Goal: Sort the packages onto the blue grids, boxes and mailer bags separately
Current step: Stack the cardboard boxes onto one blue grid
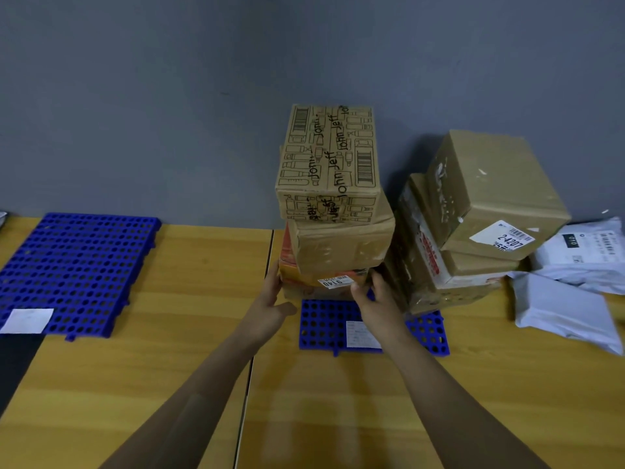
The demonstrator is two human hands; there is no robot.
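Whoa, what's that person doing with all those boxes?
A person is sorting packages. The left hand and the right hand press against the sides of the orange box at the bottom of a tall stack on the middle blue grid. A printed box sits on top. A second pile of boxes leans right beside it. The white mailer bags lie on the table to the right. The left blue grid holds only a white paper.

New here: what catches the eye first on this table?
A tall stack of boxes stands at centre on a blue grid, the left hand and right hand pressed to its base. Right of it a second stack leans; white mailer bags lie far right.
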